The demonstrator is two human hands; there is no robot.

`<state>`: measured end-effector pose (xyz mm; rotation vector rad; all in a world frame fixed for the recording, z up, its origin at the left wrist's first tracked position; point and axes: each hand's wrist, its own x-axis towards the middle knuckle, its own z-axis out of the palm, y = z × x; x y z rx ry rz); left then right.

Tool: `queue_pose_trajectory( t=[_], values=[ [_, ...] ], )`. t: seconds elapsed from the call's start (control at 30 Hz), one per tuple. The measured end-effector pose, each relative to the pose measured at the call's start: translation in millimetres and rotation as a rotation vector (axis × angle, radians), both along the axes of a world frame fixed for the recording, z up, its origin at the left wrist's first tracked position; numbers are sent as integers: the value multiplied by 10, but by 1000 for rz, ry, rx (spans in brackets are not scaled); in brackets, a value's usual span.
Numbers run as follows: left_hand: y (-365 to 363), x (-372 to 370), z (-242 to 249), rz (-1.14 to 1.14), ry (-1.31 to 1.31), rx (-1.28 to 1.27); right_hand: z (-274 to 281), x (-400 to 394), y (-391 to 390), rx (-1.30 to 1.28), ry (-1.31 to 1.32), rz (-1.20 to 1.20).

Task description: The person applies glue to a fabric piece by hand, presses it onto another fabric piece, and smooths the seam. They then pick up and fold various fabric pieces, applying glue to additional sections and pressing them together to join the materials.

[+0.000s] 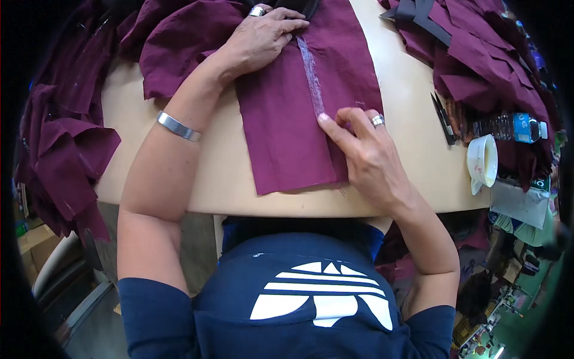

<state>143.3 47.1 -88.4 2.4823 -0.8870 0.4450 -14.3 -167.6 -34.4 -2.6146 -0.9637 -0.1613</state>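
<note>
A long maroon fabric piece (281,137) lies flat on the table in front of me, with a whitish, glue-like streak (310,75) running along a lengthwise line. My left hand (263,42) rests flat on the fabric's far part, fingers stretched toward the streak's upper end beside a dark item (308,8). Near the streak's lower end, the thumb of my right hand (368,143) presses on the cloth. Its other fingers are bent and apart from the thumb, and nothing shows in them.
More maroon fabric hangs at the left (72,143) and is piled at the right (472,54), with black pieces (418,18) on it. Black tweezers-like tools (442,118), a plastic bottle (514,127) and a white cup (482,161) stand near the table's right edge.
</note>
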Motion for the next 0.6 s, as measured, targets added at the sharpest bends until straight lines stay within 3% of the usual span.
queue_pose_trajectory(
  t=[0.4, 0.5, 0.6],
  values=[
    [33, -124, 229, -61, 82, 0, -49, -517, -177, -247, -320, 213],
    [36, -126, 226, -62, 37, 31, -28, -559, -189, -196, -281, 218],
    [37, -143, 240, -64, 25, 30, 92, -516, -258, 14, -11, 209]
  ],
)
